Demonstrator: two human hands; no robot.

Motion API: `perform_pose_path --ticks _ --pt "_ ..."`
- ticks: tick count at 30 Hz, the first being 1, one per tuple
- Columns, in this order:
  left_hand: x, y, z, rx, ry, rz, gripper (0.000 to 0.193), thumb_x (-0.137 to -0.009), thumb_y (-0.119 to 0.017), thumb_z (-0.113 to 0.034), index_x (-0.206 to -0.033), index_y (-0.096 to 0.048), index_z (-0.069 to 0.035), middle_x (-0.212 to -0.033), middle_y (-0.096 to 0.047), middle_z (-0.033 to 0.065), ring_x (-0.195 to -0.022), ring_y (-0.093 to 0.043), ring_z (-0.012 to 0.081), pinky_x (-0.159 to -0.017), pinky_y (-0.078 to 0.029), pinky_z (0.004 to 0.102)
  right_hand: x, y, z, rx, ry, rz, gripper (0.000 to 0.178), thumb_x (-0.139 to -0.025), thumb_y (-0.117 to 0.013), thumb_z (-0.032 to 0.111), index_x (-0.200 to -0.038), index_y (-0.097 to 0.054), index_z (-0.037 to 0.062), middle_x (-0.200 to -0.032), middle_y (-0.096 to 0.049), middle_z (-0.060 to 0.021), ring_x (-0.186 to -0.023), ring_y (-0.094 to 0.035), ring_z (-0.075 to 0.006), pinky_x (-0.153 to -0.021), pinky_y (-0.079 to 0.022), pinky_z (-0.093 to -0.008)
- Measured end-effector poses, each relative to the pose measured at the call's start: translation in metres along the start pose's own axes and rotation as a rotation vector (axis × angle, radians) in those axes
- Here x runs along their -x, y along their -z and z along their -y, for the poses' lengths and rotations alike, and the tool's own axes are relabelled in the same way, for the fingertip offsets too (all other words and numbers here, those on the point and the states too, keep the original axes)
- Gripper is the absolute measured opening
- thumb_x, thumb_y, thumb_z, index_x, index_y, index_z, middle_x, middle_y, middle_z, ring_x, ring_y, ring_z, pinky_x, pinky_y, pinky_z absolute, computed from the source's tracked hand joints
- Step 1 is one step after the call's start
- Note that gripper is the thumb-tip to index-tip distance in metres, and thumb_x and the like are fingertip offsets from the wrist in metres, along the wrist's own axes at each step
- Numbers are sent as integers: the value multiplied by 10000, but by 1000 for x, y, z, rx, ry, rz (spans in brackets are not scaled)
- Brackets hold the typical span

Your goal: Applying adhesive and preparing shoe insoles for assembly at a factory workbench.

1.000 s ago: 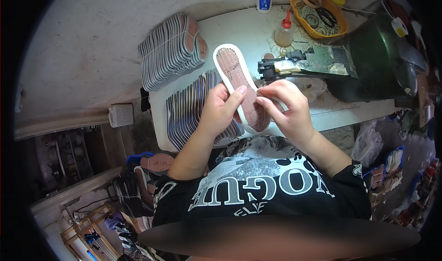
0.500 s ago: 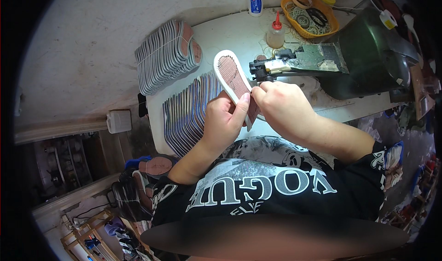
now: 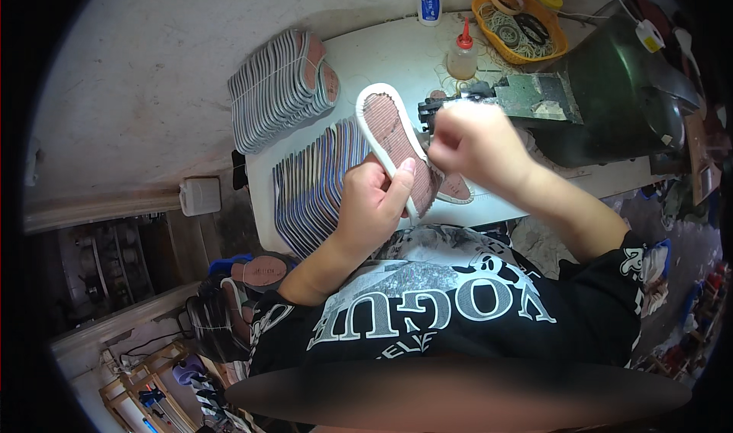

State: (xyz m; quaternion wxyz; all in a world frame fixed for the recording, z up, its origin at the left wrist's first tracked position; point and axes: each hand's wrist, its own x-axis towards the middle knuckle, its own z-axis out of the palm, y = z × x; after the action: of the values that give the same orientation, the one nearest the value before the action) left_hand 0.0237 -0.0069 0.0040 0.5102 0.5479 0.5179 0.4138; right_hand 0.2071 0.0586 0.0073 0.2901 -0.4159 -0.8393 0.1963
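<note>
Holding left hand (image 3: pixel 370 204): fingers grasp the long pink ribbed sole with white rim (image 3: pixel 391 134), centre of the frame.
Blurred right hand (image 3: pixel 479 144): fingers curled beside it; whether gripping something, I cannot tell.
White bench (image 3: pixel 370 55): carries tied grey-edged soles (image 3: pixel 271 93), upper left.

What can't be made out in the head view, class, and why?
Head view, right hand: blurred; whether it grips anything is unclear.
Head view, left hand: some fingers hidden behind the sole.
Head view, green machine: partly covered by the right hand.
Head view, white bottle: top cut off by the upper edge.
</note>
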Motion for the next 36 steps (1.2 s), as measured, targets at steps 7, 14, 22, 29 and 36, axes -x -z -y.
perform_pose_path --ticks 7,14,22,29,36 --pt "-8 2 -4 -2 -25 -56 228 -943 -547 -161 -890 -612 51 -628 -631 66 -523 -602 87 -456 -465 235 18 0 12 -168 105 -36 115 -792 -650 119 -841 -634 16 -737 -626 -117 -682 -626 -272 -630 -507 -377" --pt "-5 -8 -1 -261 -169 -63 189 -918 -577 -157 -917 -610 30 -620 -629 123 -525 -638 188 -495 -481 299 13 3 15 137 154 161 142 -780 -660 124 -861 -612 18 -764 -598 -101 -714 -612 -262 -630 -493 -355" --pt "-4 -8 -3 -180 -145 -24 200 -921 -571 -151 -951 -582 46 -609 -623 117 -507 -631 181 -455 -463 308 15 8 12 -484 -259 11 104 -725 -683 65 -699 -603 5 -626 -572 -66 -550 -545 -169 -521 -444 -284" --pt "-45 -2 18 412 120 48 245 -947 -536 -156 -1091 -449 23 -827 -641 108 -596 -616 107 -519 -497 218 56 -19 -8 -1132 -383 79 404 -876 -658 203 -1193 -507 2 -1106 -570 -50 -944 -540 -96 -800 -464 -257" --pt "-83 -26 35 460 119 14 174 -909 -604 -133 -931 -514 14 -804 -656 79 -625 -609 88 -551 -471 199 94 -43 -4 -1304 -655 236 344 -959 -553 243 -1187 -546 -14 -1068 -641 -71 -976 -605 -127 -868 -488 -297"
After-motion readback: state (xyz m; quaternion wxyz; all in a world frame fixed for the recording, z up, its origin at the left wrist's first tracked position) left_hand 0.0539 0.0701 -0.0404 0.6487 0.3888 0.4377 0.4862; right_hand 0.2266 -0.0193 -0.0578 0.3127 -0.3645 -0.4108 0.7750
